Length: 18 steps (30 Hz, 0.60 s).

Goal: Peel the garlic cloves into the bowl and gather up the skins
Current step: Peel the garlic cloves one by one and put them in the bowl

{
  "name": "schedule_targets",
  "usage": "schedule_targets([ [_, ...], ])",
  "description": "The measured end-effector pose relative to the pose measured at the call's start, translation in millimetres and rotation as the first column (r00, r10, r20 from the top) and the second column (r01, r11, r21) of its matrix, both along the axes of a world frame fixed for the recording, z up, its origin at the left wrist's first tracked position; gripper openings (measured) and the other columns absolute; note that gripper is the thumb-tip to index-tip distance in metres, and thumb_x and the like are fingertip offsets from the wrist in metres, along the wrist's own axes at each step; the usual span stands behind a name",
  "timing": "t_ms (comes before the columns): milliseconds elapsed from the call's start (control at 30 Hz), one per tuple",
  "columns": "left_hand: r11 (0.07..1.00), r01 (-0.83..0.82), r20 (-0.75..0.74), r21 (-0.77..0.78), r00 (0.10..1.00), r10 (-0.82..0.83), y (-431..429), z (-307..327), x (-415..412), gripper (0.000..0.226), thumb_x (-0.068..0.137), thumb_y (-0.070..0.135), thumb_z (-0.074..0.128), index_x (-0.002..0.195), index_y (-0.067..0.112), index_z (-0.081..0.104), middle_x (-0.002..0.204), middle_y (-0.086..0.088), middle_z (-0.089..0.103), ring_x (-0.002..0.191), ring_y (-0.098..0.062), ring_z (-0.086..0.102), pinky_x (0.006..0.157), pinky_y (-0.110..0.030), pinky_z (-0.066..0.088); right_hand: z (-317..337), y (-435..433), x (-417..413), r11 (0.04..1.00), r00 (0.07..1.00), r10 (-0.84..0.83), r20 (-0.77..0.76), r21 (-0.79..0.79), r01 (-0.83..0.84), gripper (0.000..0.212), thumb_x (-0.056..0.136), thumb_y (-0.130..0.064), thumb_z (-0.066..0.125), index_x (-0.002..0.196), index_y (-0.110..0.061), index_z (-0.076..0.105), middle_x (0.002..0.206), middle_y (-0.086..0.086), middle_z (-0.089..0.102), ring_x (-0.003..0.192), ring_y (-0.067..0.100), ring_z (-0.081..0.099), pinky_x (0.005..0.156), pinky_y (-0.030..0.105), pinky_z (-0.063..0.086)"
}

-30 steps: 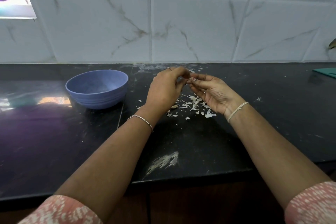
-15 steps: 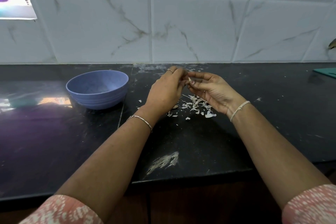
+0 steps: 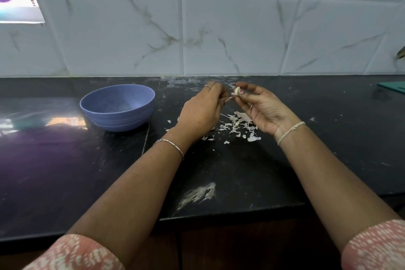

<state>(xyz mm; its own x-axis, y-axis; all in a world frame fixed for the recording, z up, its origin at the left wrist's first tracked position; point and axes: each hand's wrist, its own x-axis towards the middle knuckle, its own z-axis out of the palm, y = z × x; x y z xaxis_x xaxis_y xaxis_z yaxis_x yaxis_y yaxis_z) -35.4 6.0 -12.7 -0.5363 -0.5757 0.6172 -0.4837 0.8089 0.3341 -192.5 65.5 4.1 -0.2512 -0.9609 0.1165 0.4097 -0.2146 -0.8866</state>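
Head-cam view down onto a black polished stone countertop (image 3: 241, 171) w/ a white marble-veined tile wall (image 3: 219, 28) behind. Two bare forearms in pink-and-white print sleeves (image 3: 72, 252) reach in to mid-counter.

The right hand (image 3: 265, 108), palm up, pinches a small cream-white garlic clove (image 3: 237, 90) btwn thumb and fingertips, held above the counter. The left hand (image 3: 201, 109), back to camera, has its fingers curled w/ tips right at the clove's lower end; can't tell whether they grip anything.

Under and btwn the hands, a loose scatter of white papery garlic skins (image 3: 238, 126) lies on the counter, w/ a few stray flakes to its left. A round lavender-blue plastic bowl (image 3: 122, 121) stands upright left of the left hand, apart from the skins.

Thin silver chain bracelet (image 3: 171, 146) on the left wrist, pale thread band (image 3: 290, 132) on the right. A whitish smear (image 3: 197, 195) marks the counter nr its front edge. A teal flat item (image 3: 394, 86), cut off by the frame, sits at far right.
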Motion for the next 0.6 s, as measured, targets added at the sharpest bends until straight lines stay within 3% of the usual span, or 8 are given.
schedule_targets([
  [133, 0.999, -0.043, -0.001, -0.015, 0.999, 0.043, -2, -1, -1, 0.018, 0.099, 0.034, 0.051, 0.109, 0.019, 0.056, 0.112, 0.006, 0.056, 0.096, -0.016, 0.055, 0.070, -0.032, 0.040, 3, 3, -2, 1.000, 0.999, 0.000, 0.054, 0.024, -0.001, 0.015, 0.091, 0.003, 0.057, 0.096, -0.008, 0.066, 0.087, 0.004, 0.070, 0.078, 0.011, 0.070, 0.069, 0.017, 0.057],
  [300, 0.998, -0.053, -0.070, 0.041, 0.996, 0.056, -3, -1, -2, 0.009, 0.091, 0.035, 0.063, 0.097, 0.032, 0.069, 0.102, 0.014, 0.060, 0.082, -0.011, 0.060, 0.069, -0.032, 0.049, 4, 4, -2, 1.000, 0.997, -0.011, 0.071, 0.023, 0.009, 0.012, 0.090, 0.003, 0.059, 0.095, -0.007, 0.065, 0.082, 0.004, 0.070, 0.077, 0.012, 0.069, 0.068, 0.016, 0.057],
  [433, 0.973, 0.034, -0.239, 0.229, 0.971, 0.023, -2, 2, -6, 0.024, 0.091, 0.043, 0.058, 0.097, 0.026, 0.073, 0.099, 0.008, 0.065, 0.077, -0.012, 0.065, 0.073, -0.040, 0.056, 3, 2, -2, 1.000, 1.000, 0.005, -0.006, 0.012, -0.005, 0.015, 0.089, 0.004, 0.059, 0.095, -0.008, 0.066, 0.089, 0.006, 0.069, 0.077, 0.011, 0.069, 0.067, 0.016, 0.057],
  [500, 0.914, 0.129, -0.387, 0.385, 0.922, 0.033, 1, 6, -7, 0.028, 0.090, 0.048, 0.060, 0.090, 0.023, 0.071, 0.090, 0.002, 0.069, 0.072, -0.018, 0.069, 0.070, -0.043, 0.059, 1, 1, -1, 1.000, 0.996, -0.008, -0.087, -0.012, 0.007, 0.016, 0.088, 0.004, 0.061, 0.094, -0.010, 0.066, 0.093, 0.005, 0.069, 0.080, 0.010, 0.068, 0.068, 0.017, 0.056],
  [600, 0.784, 0.250, -0.469, 0.568, 0.881, 0.059, 1, 10, -7, 0.031, 0.090, 0.042, 0.067, 0.084, 0.012, 0.070, 0.084, -0.007, 0.072, 0.064, -0.019, 0.069, 0.060, -0.033, 0.059, -1, -1, 1, 0.997, 0.975, -0.039, -0.220, -0.073, 0.024, 0.016, 0.084, 0.003, 0.065, 0.093, -0.010, 0.066, 0.092, 0.004, 0.070, 0.085, 0.011, 0.068, 0.078, 0.022, 0.057],
])
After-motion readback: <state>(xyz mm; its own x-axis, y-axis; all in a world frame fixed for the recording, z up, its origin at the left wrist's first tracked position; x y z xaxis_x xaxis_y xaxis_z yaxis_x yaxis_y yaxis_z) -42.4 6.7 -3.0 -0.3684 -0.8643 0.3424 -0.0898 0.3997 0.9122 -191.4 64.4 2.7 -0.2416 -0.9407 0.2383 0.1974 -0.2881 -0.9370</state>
